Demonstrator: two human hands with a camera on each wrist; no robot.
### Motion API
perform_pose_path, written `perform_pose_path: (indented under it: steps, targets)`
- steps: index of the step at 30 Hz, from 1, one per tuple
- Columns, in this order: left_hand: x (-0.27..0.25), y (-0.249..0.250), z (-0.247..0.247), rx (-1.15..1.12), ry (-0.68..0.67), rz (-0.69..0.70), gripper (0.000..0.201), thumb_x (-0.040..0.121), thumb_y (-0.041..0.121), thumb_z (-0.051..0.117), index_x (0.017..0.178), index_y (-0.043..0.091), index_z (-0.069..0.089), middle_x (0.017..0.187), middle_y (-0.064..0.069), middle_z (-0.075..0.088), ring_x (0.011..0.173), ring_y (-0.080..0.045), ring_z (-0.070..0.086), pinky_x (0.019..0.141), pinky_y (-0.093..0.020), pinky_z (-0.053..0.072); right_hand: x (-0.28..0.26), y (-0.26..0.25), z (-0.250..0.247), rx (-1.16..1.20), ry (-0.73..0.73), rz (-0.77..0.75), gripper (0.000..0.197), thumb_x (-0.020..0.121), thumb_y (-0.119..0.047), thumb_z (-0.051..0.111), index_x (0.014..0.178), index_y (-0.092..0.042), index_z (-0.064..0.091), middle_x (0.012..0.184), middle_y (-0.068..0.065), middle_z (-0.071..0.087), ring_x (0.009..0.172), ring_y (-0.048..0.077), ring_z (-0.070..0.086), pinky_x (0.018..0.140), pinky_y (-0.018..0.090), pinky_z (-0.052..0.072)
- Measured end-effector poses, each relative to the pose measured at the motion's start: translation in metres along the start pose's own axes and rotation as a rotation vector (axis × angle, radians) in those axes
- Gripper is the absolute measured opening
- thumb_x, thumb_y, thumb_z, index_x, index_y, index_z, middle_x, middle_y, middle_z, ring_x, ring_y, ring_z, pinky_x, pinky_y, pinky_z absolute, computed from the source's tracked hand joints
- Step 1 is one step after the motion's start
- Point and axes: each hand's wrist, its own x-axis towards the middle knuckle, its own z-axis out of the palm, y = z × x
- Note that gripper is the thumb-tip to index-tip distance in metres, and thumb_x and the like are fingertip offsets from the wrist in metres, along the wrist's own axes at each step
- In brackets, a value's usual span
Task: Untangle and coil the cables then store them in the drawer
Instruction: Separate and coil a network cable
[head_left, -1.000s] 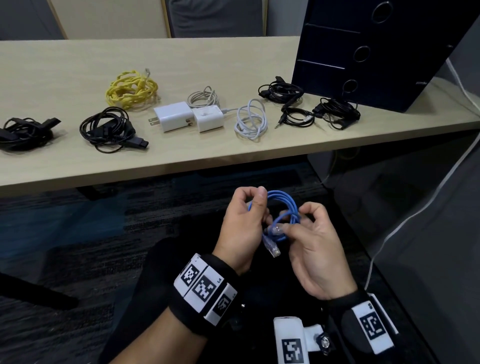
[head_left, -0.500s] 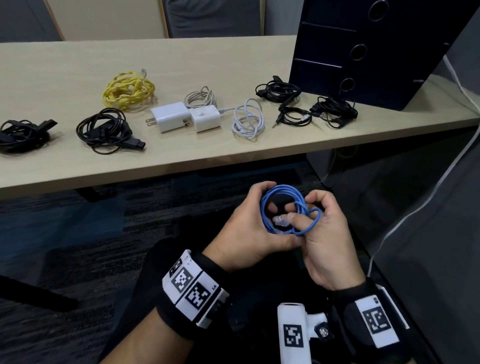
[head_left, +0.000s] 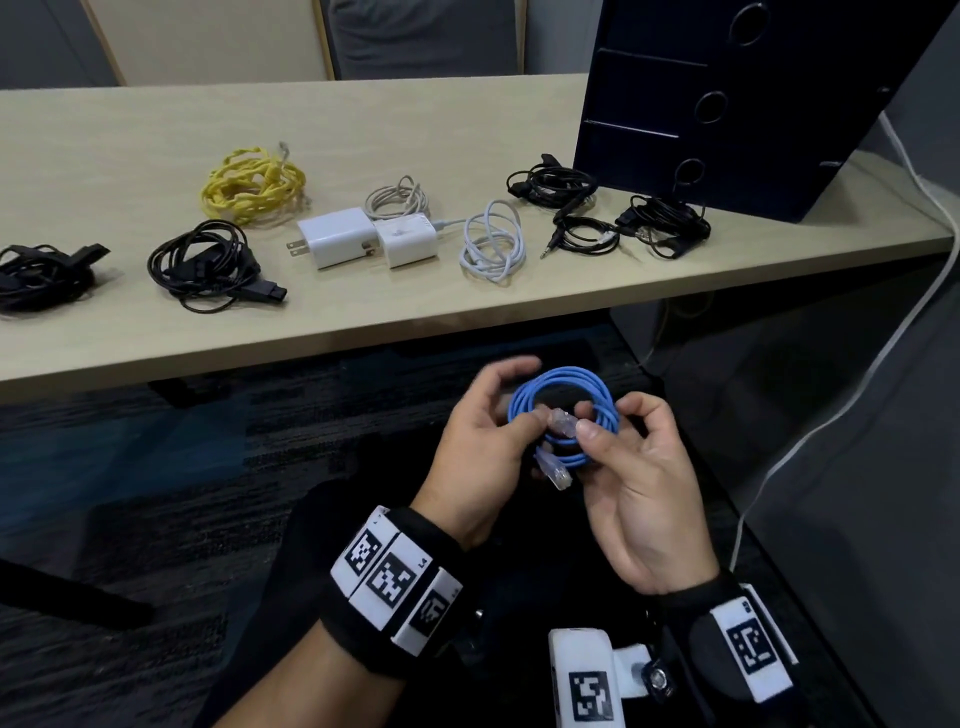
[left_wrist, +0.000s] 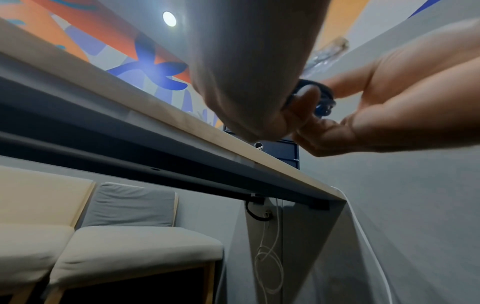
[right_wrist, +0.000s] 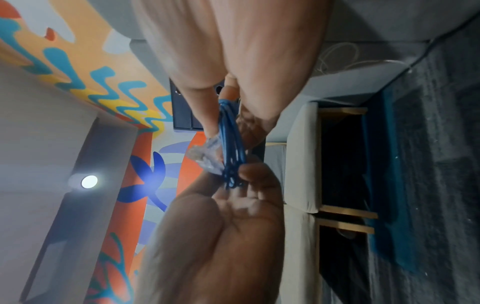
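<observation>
Fingers of the left hand (head_left: 480, 447) and right hand (head_left: 641, 483) curl around a coiled blue Ethernet cable (head_left: 566, 415), pinching its clear plugs, held below the bench (head_left: 156, 135) edge, where the other coiled cables lie beside the dark drawer unit (head_left: 753, 104).

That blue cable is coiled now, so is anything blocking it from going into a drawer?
Both hands hold the blue cable below the table. The dark drawer unit has every visible drawer shut, and black cable bundles lie before it.

Office lounge: long desk (head_left: 363, 130), cushioned bench (left_wrist: 130, 246), painted wall mural (right_wrist: 145, 174).
</observation>
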Motion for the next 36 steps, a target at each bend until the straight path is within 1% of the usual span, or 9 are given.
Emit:
perform_pose_path:
  steps: [3, 7, 11, 16, 22, 25, 29, 33, 36]
  targets:
    - [-0.003, 0.000, -0.001, -0.001, 0.004, 0.089, 0.038, 0.086, -0.004, 0.061, 0.111, 0.024, 0.063, 0.092, -0.013, 0.067, 0.080, -0.019, 0.062, 0.074, -0.029, 0.053, 0.002, 0.001, -0.004, -0.136, -0.020, -0.126, 0.046, 0.068, 0.003, 0.077, 0.095, -0.018, 0.046, 0.097, 0.011, 0.059, 0.088, 0.024, 0.070, 0.083, 0.038, 0.058]
    - [-0.003, -0.003, -0.001, 0.021, 0.013, 0.116, 0.038, 0.085, -0.011, 0.061, 0.106, 0.020, 0.066, 0.103, -0.018, 0.068, 0.092, -0.021, 0.066, 0.080, -0.029, 0.053, 0.005, 0.000, -0.007, -0.521, -0.010, -0.306, 0.041, 0.083, 0.016, 0.062, 0.096, -0.020, 0.047, 0.099, 0.006, 0.058, 0.087, 0.015, 0.069, 0.084, 0.030, 0.056]
    - [-0.003, -0.001, 0.003, 0.008, 0.023, 0.112, 0.037, 0.084, -0.014, 0.059, 0.100, 0.019, 0.066, 0.100, -0.019, 0.069, 0.088, -0.022, 0.066, 0.080, -0.031, 0.055, -0.003, 0.003, -0.002, -1.113, 0.073, -0.641, 0.042, 0.077, -0.005, 0.073, 0.098, -0.032, 0.050, 0.117, -0.002, 0.051, 0.103, 0.018, 0.059, 0.093, 0.033, 0.049]
    - [0.000, 0.000, -0.001, 0.009, 0.013, 0.104, 0.038, 0.086, -0.015, 0.054, 0.103, 0.017, 0.063, 0.090, -0.012, 0.068, 0.079, -0.017, 0.064, 0.075, -0.028, 0.053, -0.001, 0.001, -0.003, -1.272, 0.068, -0.781, 0.025, 0.072, -0.013, 0.078, 0.089, -0.019, 0.061, 0.115, 0.000, 0.039, 0.094, 0.005, 0.051, 0.086, 0.005, 0.036]
    - [-0.001, -0.001, -0.002, 0.018, -0.021, 0.100, 0.036, 0.088, -0.014, 0.052, 0.105, 0.017, 0.062, 0.090, -0.008, 0.069, 0.080, -0.016, 0.064, 0.072, -0.026, 0.052, -0.001, -0.013, -0.005, -1.568, -0.082, -0.606, 0.017, 0.078, -0.019, 0.080, 0.095, -0.015, 0.076, 0.128, 0.009, 0.048, 0.105, 0.022, 0.050, 0.090, 0.025, 0.043]
    - [0.000, 0.001, 0.000, 0.074, -0.021, 0.086, 0.037, 0.088, -0.011, 0.054, 0.105, 0.020, 0.065, 0.088, -0.006, 0.070, 0.077, -0.013, 0.064, 0.070, -0.025, 0.051, -0.004, -0.017, 0.000, -1.814, -0.045, -0.721, 0.009, 0.081, -0.030, 0.073, 0.086, -0.022, 0.075, 0.126, 0.008, 0.050, 0.099, 0.025, 0.035, 0.077, 0.037, 0.034]
    - [0.006, 0.003, 0.001, 0.096, -0.049, -0.017, 0.037, 0.084, -0.013, 0.053, 0.104, 0.015, 0.066, 0.086, -0.008, 0.069, 0.063, -0.016, 0.058, 0.055, -0.023, 0.050, -0.001, -0.017, -0.001, -1.715, -0.109, -0.841, 0.024, 0.087, -0.035, 0.055, 0.086, -0.018, 0.073, 0.114, 0.004, 0.047, 0.091, 0.017, 0.032, 0.077, 0.033, 0.034]
    - [0.004, -0.005, 0.010, -0.010, -0.097, -0.119, 0.038, 0.086, -0.014, 0.053, 0.109, 0.016, 0.057, 0.087, -0.014, 0.061, 0.066, -0.016, 0.056, 0.051, -0.021, 0.048, 0.007, -0.014, -0.003, -1.356, -0.133, -0.808, 0.025, 0.090, -0.025, 0.053, 0.093, -0.008, 0.071, 0.096, -0.005, 0.044, 0.089, 0.014, 0.045, 0.084, 0.005, 0.033]
    - [0.004, -0.009, 0.017, -0.059, -0.034, -0.154, 0.040, 0.088, -0.015, 0.044, 0.103, 0.021, 0.053, 0.082, -0.015, 0.053, 0.057, -0.015, 0.048, 0.042, -0.022, 0.040, 0.010, -0.006, -0.009, -1.022, -0.033, -0.685, 0.023, 0.096, -0.032, 0.049, 0.092, -0.021, 0.068, 0.098, -0.002, 0.052, 0.099, 0.009, 0.057, 0.091, 0.019, 0.043]
